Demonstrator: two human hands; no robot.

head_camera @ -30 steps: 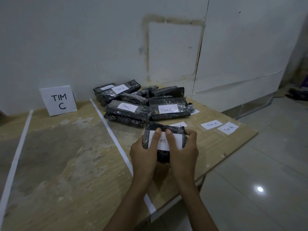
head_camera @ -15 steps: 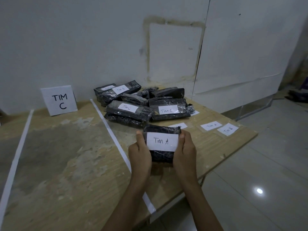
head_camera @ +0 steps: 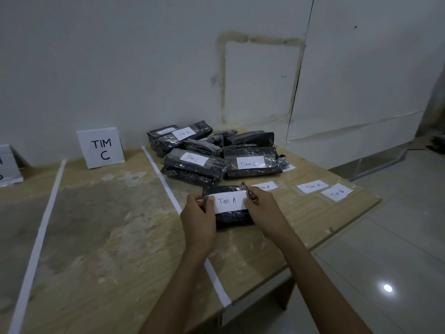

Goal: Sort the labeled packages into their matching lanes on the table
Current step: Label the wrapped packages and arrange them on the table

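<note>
package [head_camera: 232,216] — between grips | left hand [head_camera: 198,214], right hand [head_camera: 261,208] pinch ends, seemingly

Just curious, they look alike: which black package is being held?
The package labelled Tim A, gripped by the left hand and right hand; the others lie in the pile behind.

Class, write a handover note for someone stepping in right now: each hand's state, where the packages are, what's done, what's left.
Left hand and right hand: each grips one end of the TIM A package, low over the table, right of the tape line.
Pile of packages: behind it, in the same section; TIM B and TIM C labels show.
TIM C sign: heads the lane left of the tape.
Done: no package sorted in view.
Left: find the TIM A lane (no such sign shows), place this package, then sort the pile.
</note>
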